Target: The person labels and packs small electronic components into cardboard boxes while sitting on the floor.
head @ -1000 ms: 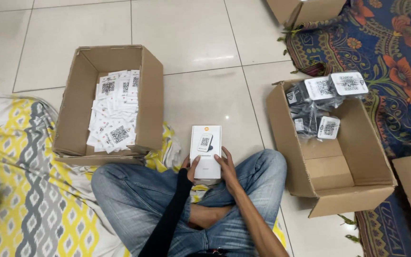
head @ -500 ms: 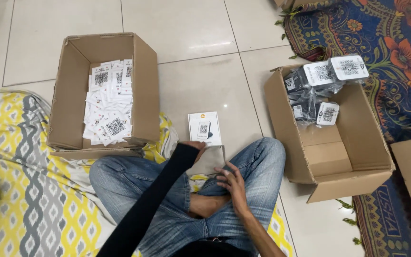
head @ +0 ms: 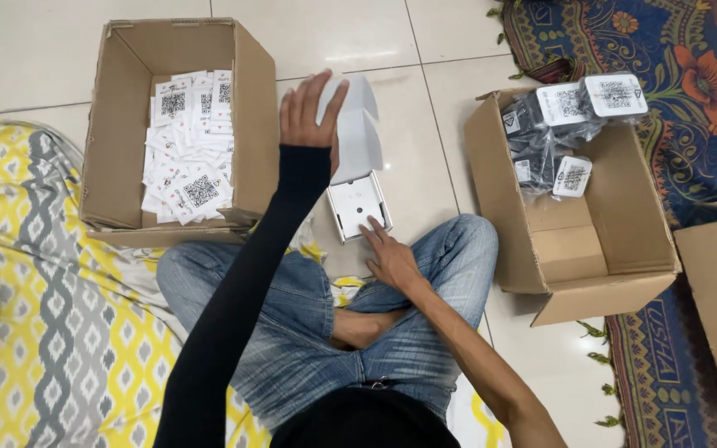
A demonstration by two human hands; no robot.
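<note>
My left hand, in a black sleeve, is raised and grips the white lid of a small box, lifted off and held above the floor. The white box base lies on the tiles in front of my crossed legs. My right hand rests with its fingertips on the near right edge of that base. Both hands are between the two cardboard cartons.
A cardboard carton at the left holds several white cards with square codes. Another carton at the right holds black bagged items with white labels. A patterned rug lies at the right, a yellow and grey mat at the left.
The small white box was held shut in both hands. Now my left hand has lifted its lid up and away, and my right hand holds the base down on the floor.
</note>
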